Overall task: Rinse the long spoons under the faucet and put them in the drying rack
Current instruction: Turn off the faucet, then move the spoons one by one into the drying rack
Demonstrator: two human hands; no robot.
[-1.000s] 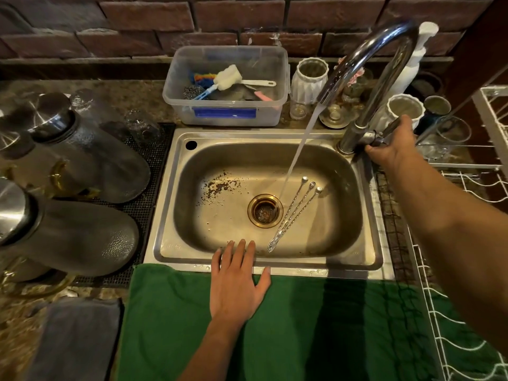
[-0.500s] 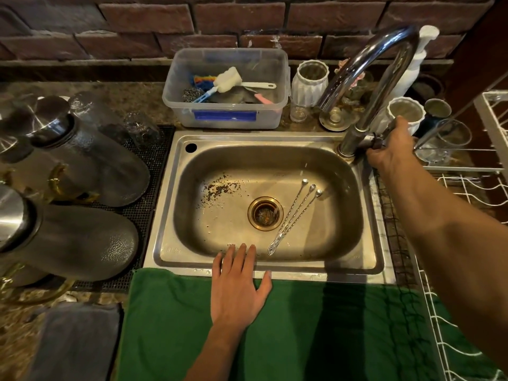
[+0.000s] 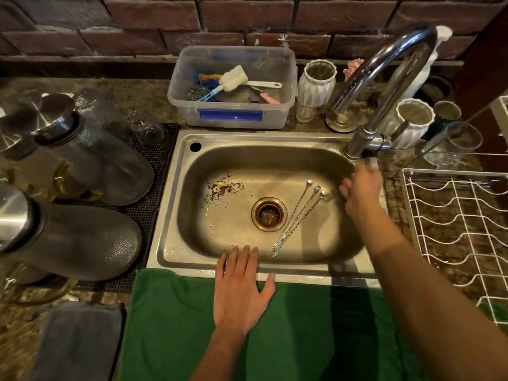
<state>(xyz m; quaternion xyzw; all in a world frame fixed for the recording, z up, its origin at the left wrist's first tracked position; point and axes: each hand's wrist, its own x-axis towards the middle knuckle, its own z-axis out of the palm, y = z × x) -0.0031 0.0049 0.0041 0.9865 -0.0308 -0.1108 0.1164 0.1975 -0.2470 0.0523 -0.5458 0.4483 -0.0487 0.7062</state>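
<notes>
Spoons (image 3: 297, 217) lie diag in sink (image 3: 275, 138), bowls twd faucet (image 3: 384, 86)

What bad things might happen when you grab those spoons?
The spoons lie right beside the open drain, so a clumsy grab by the right hand might nudge a thin tip in. Brown crumbs on the sink floor might stick to them.

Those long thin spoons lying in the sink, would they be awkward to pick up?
Probably a little. The spoons lie flat on the wet steel sink, so fingers may slip getting under them. They look like thin metal, likely light and stiff rather than floppy. The three lie side by side, so lifting one may drag or clink the others.
</notes>
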